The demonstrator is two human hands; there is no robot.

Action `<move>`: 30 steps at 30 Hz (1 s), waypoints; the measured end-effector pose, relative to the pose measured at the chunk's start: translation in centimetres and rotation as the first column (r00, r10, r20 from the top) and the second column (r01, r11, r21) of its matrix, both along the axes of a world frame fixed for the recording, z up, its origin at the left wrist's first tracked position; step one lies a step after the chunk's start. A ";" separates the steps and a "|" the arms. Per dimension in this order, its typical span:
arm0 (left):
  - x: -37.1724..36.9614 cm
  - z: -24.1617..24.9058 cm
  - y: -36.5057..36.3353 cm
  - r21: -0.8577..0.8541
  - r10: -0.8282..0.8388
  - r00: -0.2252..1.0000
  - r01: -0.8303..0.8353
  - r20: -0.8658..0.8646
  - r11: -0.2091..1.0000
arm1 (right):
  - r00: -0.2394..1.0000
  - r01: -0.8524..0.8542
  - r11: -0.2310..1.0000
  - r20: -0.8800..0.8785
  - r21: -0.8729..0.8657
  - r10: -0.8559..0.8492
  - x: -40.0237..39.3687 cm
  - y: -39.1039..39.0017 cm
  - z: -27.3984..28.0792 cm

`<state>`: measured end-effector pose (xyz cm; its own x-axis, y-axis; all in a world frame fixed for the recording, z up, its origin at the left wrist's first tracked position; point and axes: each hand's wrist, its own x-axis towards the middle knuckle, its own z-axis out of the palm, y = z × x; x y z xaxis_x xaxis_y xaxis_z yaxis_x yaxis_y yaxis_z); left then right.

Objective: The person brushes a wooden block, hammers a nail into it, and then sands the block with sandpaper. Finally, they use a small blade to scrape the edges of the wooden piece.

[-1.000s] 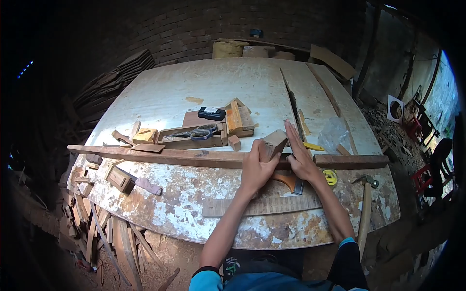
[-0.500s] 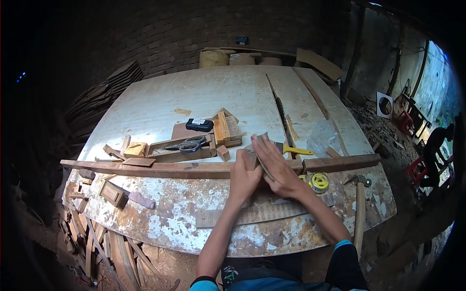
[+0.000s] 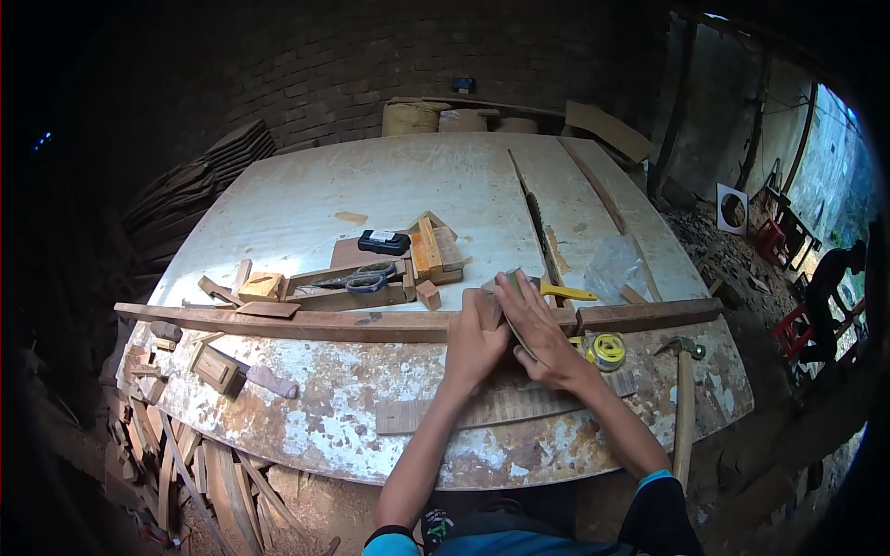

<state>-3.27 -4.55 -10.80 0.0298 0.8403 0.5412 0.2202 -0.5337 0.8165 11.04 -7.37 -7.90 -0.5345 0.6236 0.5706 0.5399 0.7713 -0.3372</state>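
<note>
My left hand is closed around a small wooden piece, most of which the fingers hide. Against that piece my right hand presses a thin greenish-grey sheet, its fingers straight and together. Both hands are above the long wooden bar that crosses the table. Just beyond my right hand is a yellow handle. A yellow tape measure lies to its right. Nearer my body, a flat wooden strip lies under my forearms.
A hammer lies at the right. Scissors, a black case, wooden blocks and a plastic bag are beyond the bar. Left are a chisel-like tool and offcuts. A person bends over at the far right.
Both hands have shifted slightly right and toward my body, still around the wooden piece and sheet. The view has moved a little.
</note>
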 end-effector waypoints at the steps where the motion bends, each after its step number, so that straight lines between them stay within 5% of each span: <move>1: -0.1 0.7 -0.3 -0.062 0.000 0.999 -0.002 -0.035 0.998 | 0.999 0.033 0.999 0.014 0.000 -0.033 0.8 1.2 -0.5; 4: 0.0 1.7 -1.2 -0.141 0.004 1.000 -0.001 0.019 0.990 | 0.974 0.178 0.972 -0.113 -0.151 -0.196 1.4 2.9 -0.9; 7: 0.3 -0.2 0.6 -0.109 -0.022 0.995 0.032 0.097 0.993 | 1.000 0.015 0.999 0.012 -0.052 -0.014 -0.8 0.6 -0.4; 10: 0.8 -0.8 -0.4 -0.381 -0.154 0.879 0.346 0.451 0.857 | 0.988 0.114 0.983 -0.083 -0.145 -0.127 0.2 2.6 -1.1; 14: 0.3 -0.4 -0.1 -0.217 -0.117 0.992 0.125 0.047 0.968 | 0.989 0.083 0.975 -0.100 -0.204 -0.105 1.1 0.9 0.0; 17: 0.3 0.6 -1.0 -0.216 -0.120 0.985 0.145 0.125 0.966 | 0.977 0.046 0.963 -0.187 -0.266 -0.099 2.0 1.9 -1.6; 24: 0.4 1.0 -1.5 -0.021 -0.194 0.966 0.193 -0.173 0.981 | 0.919 0.070 0.964 -0.359 -0.256 -0.162 2.2 2.2 -3.8; 25: 0.5 1.3 -2.0 0.004 -0.220 0.938 0.230 -0.268 0.973 | 0.850 0.010 0.946 -0.495 -0.323 -0.178 1.9 2.3 -4.5; 27: 0.6 1.6 -2.2 0.015 -0.300 0.892 0.324 -0.338 0.946 | 0.632 -0.200 0.770 -0.680 -0.606 -0.372 1.6 2.0 -6.1; 30: 0.5 0.7 -1.6 0.111 -0.214 0.889 0.281 -0.405 0.953 | 0.620 -0.348 0.501 -0.595 -0.793 -0.511 2.5 1.4 -4.9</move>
<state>-2.80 -6.16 -10.05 0.4587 0.6795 0.5726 0.3419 -0.7298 0.5921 13.58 -5.97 -12.76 -0.1479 0.9839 -0.1003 -0.1706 -0.1253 -0.9773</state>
